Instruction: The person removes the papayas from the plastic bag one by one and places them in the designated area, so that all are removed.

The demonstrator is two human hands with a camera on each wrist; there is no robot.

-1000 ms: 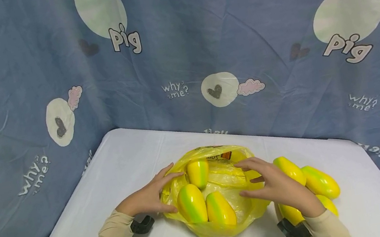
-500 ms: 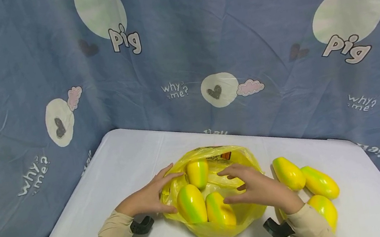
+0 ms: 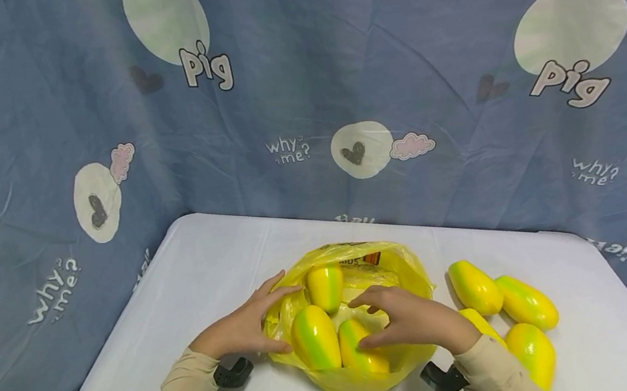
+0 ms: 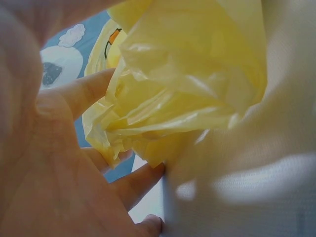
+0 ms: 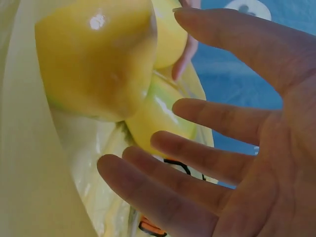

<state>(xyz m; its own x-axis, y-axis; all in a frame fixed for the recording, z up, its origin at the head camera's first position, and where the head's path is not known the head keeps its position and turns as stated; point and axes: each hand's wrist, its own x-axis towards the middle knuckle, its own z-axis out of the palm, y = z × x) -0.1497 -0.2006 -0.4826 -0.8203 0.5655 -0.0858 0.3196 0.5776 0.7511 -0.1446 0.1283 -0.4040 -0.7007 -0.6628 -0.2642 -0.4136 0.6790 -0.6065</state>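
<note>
A thin yellow plastic bag (image 3: pixel 400 270) stands with its mouth spread on the table. Inside are three yellow mangoes with green stripes: a back one (image 3: pixel 325 288), a left one (image 3: pixel 315 337) and a front one (image 3: pixel 363 348). At the bag's left rim, my left hand (image 3: pixel 243 326) touches the plastic with fingers spread; the left wrist view shows the crumpled film (image 4: pixel 173 74) against those fingers. My right hand (image 3: pixel 408 320) reaches over the bag's right side, fingers apart. In the right wrist view nothing lies between its fingers (image 5: pixel 197 153), and the mangoes (image 5: pixel 98 54) are just beyond them.
Right of the bag several more mangoes lie in a group, among them a back one (image 3: pixel 476 287) and a front one (image 3: pixel 531 352). A white cloth (image 3: pixel 224 249) covers the table. Behind it hangs a blue printed curtain (image 3: pixel 252 110).
My right hand has moved left and slightly down, from the bag's right rim to over the front mango. My left hand and the bag have stayed nearly still.
</note>
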